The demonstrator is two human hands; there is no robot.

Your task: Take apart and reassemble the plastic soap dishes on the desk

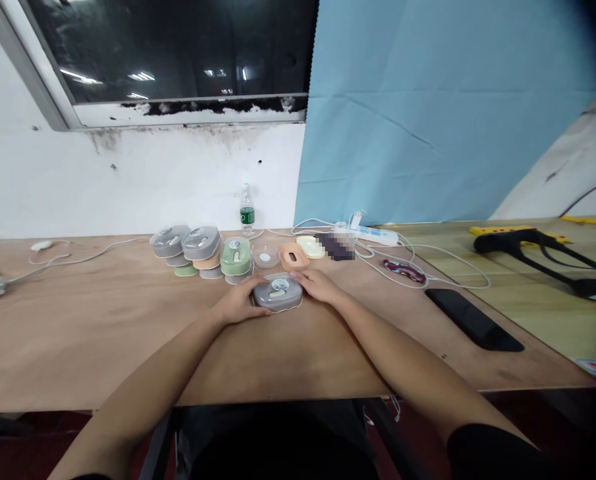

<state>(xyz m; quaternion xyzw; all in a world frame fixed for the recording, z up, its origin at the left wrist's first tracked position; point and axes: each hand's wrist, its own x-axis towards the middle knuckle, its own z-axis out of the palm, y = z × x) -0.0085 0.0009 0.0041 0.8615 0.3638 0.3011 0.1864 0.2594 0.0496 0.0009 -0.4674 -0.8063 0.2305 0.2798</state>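
Note:
A grey, rounded plastic box with a lid [278, 300] sits on the table in front of me. Its top carries a round label and a small white oval piece. My left hand [241, 303] grips its left side, fingers behind and thumb along the front. At the right rear corner, my right hand [319, 285] holds the box with its fingers against the edge. Just behind it lie an orange plastic part [293, 257] with an oval hole, a clear round-cornered piece [266, 257] and a pale yellow part [310, 247].
Left of the hands are stacked similar boxes, among them a green one [236, 257] and a grey one [201, 243]. A water bottle [247, 212] stands by the wall. Rightward lie a power strip [378, 235], loose white cables, a dark red object [404, 271] and a black phone [473, 320].

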